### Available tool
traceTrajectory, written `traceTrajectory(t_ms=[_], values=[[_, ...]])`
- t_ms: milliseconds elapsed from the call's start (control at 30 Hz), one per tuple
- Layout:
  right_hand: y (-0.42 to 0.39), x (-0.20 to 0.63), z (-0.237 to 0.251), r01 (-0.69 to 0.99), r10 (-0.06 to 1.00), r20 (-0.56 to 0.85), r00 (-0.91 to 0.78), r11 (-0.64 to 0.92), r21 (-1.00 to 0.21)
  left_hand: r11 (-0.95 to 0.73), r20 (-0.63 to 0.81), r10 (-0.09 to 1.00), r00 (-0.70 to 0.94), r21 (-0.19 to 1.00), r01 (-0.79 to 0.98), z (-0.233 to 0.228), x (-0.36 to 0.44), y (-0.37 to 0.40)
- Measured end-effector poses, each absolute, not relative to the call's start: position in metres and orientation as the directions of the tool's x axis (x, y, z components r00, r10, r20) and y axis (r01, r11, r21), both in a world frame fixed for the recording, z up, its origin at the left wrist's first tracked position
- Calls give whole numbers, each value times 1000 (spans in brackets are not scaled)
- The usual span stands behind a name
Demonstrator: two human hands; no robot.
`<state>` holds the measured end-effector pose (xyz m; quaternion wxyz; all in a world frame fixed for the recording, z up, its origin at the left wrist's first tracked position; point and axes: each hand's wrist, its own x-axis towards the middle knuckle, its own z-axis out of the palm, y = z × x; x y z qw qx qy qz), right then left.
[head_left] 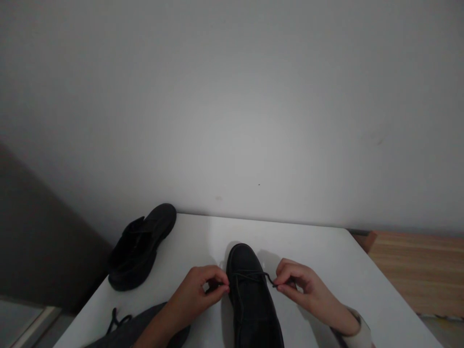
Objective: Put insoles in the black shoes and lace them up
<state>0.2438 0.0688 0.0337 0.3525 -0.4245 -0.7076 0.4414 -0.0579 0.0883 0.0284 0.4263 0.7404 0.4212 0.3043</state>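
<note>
A black shoe (253,309) lies on the white table with its toe pointing away from me, and its heel is cut off by the bottom edge. A thin black shoelace (250,274) crosses its upper just behind the toe. My right hand (306,287) pinches the shoelace between thumb and fingertips, to the right of the shoe. At the left side of the shoe, my left hand (201,290) is closed in a pinch on the other part of the shoelace, mostly hidden by the fingers.
Another black shoe (143,246) rests at the table's back left corner. A loose black lace (118,320) and a dark item (145,321) lie near my left forearm. The white table (308,241) meets a pale wall (253,121). Wooden boards (416,270) stand at right.
</note>
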Motion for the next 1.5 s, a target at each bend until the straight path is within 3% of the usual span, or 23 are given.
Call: traceTrajectory(t_ms=[933,1500], values=[[69,226,30,355,919,162,-358,295,-887,-156,-7,889,458,936,316,9,-53,88],[68,227,30,329,911,182,-369,312,-891,-228,26,850,527,919,322,12,-58,90]])
